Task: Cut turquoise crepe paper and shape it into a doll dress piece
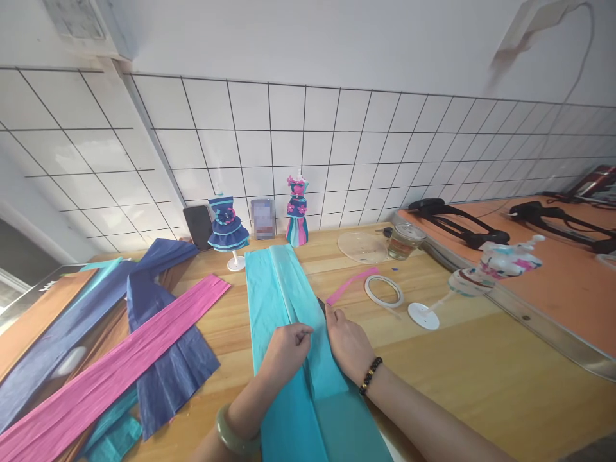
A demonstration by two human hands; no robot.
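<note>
Across the middle of the light wooden tabletop (404,417), a long, folded sheet of bright blue-green crinkly paper (264,282) is laid out, from near the far edge toward the near side. On it the left hand (287,346) is rested, with a pale green bangle (224,433) worn on the wrist. Its fingers are curled in, but whether any paper is pinched cannot be told. At the sheet's right side the right hand (350,343) is placed, its fingers bent; whether anything is gripped cannot be told. A small dark thing (321,304) is partly hidden by its fingertips. Just past them, a thin pink strip (353,284) and a flat white ring of tape (368,292) are seen. Toward the left edge, a long pink paper strip (178,317) is laid over dark blue paper (178,385). Near the far edge, two little dress dolls on stands, one blue (227,228) and one pink-and-blue (297,208), are stood up.
</note>
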